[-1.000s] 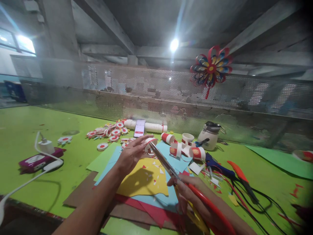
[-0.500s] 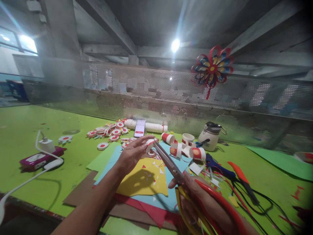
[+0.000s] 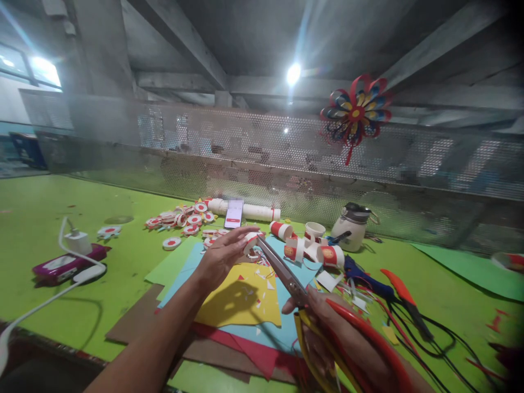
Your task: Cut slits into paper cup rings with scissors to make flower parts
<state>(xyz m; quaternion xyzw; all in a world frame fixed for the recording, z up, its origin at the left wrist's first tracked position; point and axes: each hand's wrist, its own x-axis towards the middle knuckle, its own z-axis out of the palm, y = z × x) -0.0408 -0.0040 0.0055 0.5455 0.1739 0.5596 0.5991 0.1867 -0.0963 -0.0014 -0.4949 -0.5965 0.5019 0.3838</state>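
While the right hand (image 3: 327, 333) works scissors (image 3: 282, 270), the left hand (image 3: 223, 256) pinches the paper cup (image 3: 250, 242).

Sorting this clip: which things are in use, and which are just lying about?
In use: left hand holding a paper cup piece; right hand working scissors.

Lying about: phone, kettle, glue gun, charger, paper sheets, pinwheel.

1. The scissors (image 3: 282, 270) at centre have dull grey metal blades and glossy red and yellow plastic handles.
2. The yellow paper sheet (image 3: 241, 303) below them looks matt and smooth.
3. The green tabletop (image 3: 61, 202) at left is matt.
4. The perforated screen (image 3: 245, 147) behind appears to be metal.
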